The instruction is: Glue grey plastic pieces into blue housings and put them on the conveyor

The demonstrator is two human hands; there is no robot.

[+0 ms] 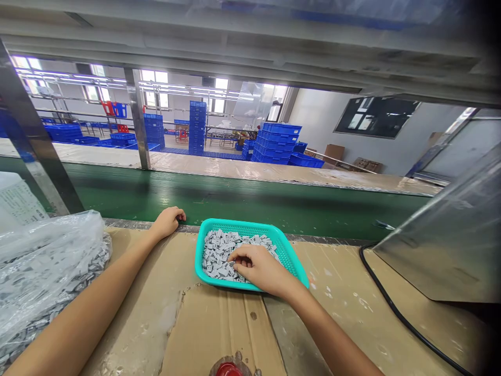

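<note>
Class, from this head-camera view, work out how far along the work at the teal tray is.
Done, it seems: a heap of small grey parts already lies in the teal plastic tray. In hand: the right hand has its fingers in that heap, while the left hand rests at the workbench edge, by the green conveyor belt. Left: a clear plastic bag holds many more similar parts.
</note>
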